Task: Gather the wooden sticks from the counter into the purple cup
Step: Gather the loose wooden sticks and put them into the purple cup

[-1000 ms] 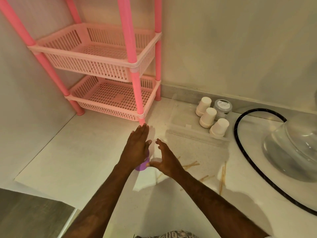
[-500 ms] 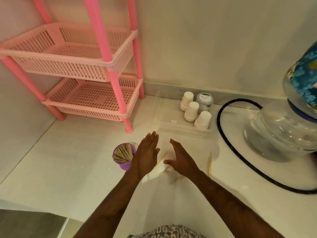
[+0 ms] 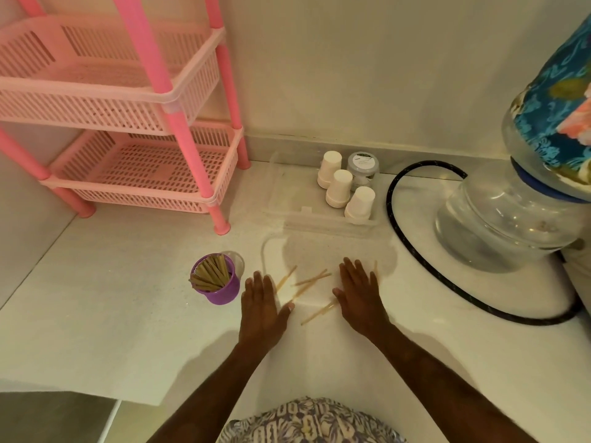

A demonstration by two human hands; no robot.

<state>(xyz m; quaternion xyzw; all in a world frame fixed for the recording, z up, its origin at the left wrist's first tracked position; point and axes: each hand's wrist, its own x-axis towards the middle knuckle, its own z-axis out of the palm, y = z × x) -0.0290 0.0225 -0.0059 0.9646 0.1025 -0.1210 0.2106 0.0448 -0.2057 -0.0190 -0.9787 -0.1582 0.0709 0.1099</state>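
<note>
Both hands flat, holding nothing: left hand, right hand flank thin wooden sticks; careless sweep risks toppling full purple plastic cup

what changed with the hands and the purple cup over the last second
The left hand came off the purple cup and both hands spread apart, the right hand going rightward; both lie flat beside the loose wooden sticks. Cup and sticks seem not to have moved.
</note>
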